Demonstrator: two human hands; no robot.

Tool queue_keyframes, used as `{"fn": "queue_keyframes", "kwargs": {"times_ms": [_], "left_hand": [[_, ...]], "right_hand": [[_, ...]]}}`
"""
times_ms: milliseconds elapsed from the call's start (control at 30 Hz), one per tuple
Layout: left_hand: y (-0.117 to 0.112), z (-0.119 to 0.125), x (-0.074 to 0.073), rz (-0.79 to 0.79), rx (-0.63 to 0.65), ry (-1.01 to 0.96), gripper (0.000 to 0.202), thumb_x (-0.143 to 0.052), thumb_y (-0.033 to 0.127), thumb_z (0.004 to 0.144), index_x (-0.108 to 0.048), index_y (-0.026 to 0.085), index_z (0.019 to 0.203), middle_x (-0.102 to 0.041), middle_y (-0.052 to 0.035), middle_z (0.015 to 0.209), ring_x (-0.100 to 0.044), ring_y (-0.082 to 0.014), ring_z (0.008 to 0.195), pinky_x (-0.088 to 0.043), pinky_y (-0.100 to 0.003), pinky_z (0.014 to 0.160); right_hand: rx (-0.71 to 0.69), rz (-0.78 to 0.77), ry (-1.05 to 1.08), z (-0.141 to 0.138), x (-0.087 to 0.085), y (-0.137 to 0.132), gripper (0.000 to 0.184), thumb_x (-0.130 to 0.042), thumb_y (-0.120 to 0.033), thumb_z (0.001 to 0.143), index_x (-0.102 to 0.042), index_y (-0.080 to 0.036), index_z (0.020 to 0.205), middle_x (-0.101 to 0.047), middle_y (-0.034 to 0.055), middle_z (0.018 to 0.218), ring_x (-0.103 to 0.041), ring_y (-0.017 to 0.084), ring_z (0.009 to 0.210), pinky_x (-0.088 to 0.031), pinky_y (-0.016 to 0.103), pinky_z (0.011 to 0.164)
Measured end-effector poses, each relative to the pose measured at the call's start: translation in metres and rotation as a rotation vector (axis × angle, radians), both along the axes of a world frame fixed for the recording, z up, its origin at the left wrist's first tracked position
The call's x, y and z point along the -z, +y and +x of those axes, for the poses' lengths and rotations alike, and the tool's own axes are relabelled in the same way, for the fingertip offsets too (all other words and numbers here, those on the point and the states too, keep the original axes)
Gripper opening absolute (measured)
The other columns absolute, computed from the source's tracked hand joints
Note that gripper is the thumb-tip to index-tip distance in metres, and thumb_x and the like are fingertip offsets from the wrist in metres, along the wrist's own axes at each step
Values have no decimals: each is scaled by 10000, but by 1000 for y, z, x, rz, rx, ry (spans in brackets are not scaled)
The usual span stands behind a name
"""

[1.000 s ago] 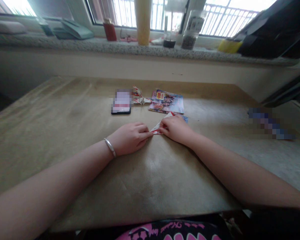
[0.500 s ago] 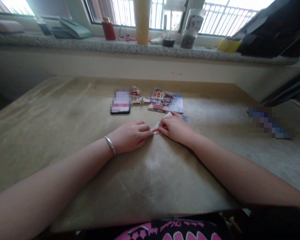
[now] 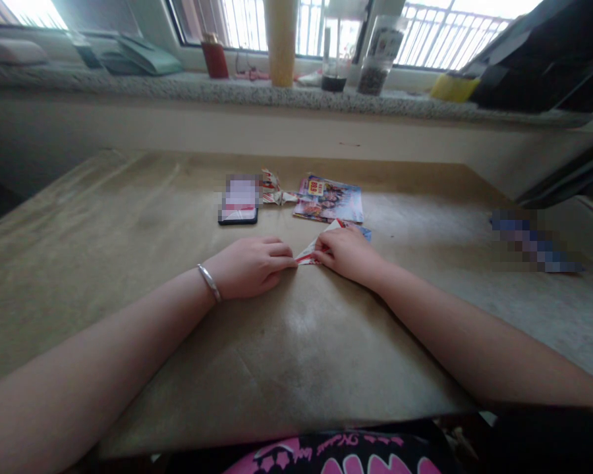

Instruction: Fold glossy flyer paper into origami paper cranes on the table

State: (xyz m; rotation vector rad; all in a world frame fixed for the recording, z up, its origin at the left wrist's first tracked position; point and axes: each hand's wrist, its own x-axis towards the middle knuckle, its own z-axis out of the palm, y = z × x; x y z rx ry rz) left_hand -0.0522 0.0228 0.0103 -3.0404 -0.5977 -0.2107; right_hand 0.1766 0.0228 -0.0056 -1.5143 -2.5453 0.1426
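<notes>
Phone [image 3: 239, 203], dark-edged, screen pixelated, flat on the tabletop [image 3: 277, 362]. Paper figure [image 3: 279, 197], red and white, folded, lying between phone and leaflets. Leaflets [image 3: 340, 201], colourful, yellow label at upper left, just beyond the working hands. Pixelated bluish item [image 3: 534, 245], well apart at right. Windowsill [image 3: 143, 82], speckled stone, bearing a red bottle [image 3: 215, 60], a tall yellow cylinder [image 3: 281, 49] and a clear container [image 3: 375, 59].

Folded paper [image 3: 307, 255]: on the tabletop, between the hands; white with red edging, tapering to a point at left; bluish corner past the right hand, which covers its middle. Right hand [image 3: 350, 253]: thumb and finger pinched on the paper. Left hand [image 3: 250, 266]: fingers together at the point; whether gripping or pressing, cannot tell.
</notes>
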Motion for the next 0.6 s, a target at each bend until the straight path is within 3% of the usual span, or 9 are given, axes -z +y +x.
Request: {"fn": "queue_keyframes", "kwargs": {"times_ms": [600], "left_hand": [[3,-11,-6,-40,-11,-6,346,-460,132,806,-672,225,1062,-666,-38,1004,-591,-171,910,-482,-277,801]], "right_hand": [[-11,22,5,2,1,-1,190,-555,-338,859,-631,-176,793,-699,55,863,-609,206,856,-327,325,760]]}}
